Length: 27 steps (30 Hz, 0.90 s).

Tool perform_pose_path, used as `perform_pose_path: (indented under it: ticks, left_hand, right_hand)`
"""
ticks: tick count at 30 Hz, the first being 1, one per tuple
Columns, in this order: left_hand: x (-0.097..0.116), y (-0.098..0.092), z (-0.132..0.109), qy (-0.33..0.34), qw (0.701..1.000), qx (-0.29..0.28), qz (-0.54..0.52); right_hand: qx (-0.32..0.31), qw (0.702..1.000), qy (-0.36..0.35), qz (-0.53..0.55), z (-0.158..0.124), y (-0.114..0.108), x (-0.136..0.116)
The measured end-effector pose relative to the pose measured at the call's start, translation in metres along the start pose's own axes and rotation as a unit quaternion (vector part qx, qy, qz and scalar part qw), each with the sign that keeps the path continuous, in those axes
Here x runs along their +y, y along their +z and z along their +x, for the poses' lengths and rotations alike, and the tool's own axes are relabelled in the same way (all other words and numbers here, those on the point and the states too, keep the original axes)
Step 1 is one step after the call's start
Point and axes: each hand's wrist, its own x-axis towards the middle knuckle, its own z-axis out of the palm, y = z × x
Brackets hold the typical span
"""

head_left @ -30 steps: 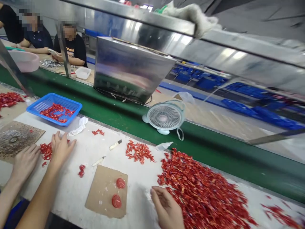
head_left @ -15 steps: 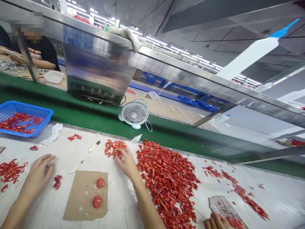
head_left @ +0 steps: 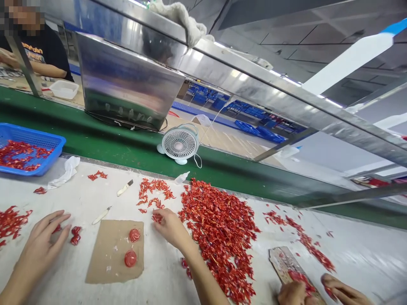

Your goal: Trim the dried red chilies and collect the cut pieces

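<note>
Our curled right grip point(head_left: 171, 228), its hold unclear, sits just left of a heap of light, brittle dried red chilies point(head_left: 219, 237), best pinched by the stem, while our left grip point(head_left: 41, 250) lies with fingers apart.

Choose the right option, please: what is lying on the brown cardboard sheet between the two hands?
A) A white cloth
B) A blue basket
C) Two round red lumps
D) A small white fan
C. The brown cardboard sheet carries two round red lumps, one a little above the other.
</note>
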Motion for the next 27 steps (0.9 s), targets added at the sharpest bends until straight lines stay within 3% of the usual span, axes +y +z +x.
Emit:
perform_pose_path:
  ticks: [7, 9, 13, 16, 22, 27]
  left_hand:
    - [0.006, -0.006, -0.003, -0.012, 1.0, -0.015, -0.005]
    - [0.005, -0.006, -0.003, -0.011, 1.0, -0.017, 0.0]
    - [-0.003, -0.004, -0.005, 0.009, 1.0, -0.001, 0.029]
    - [-0.01, -0.001, -0.007, 0.026, 0.998, -0.007, 0.05]
    - [-0.013, 0.0, -0.016, 0.04, 0.998, -0.02, 0.042]
    - [-0.009, -0.002, -0.023, 0.057, 0.998, -0.024, 0.027]
  right_hand:
    - [-0.089, 0.995, -0.021, 0.037, -0.037, -0.006, -0.003]
    - [-0.062, 0.998, -0.017, 0.029, -0.038, -0.006, 0.002]
    - [0.053, 0.998, -0.02, -0.027, -0.029, 0.003, 0.015]
    - [0.071, 0.995, -0.047, -0.058, -0.02, 0.014, 0.021]
    - [0.012, 0.995, -0.081, -0.049, -0.023, 0.02, 0.013]
    - [-0.039, 0.997, -0.017, -0.069, -0.034, 0.001, 0.002]
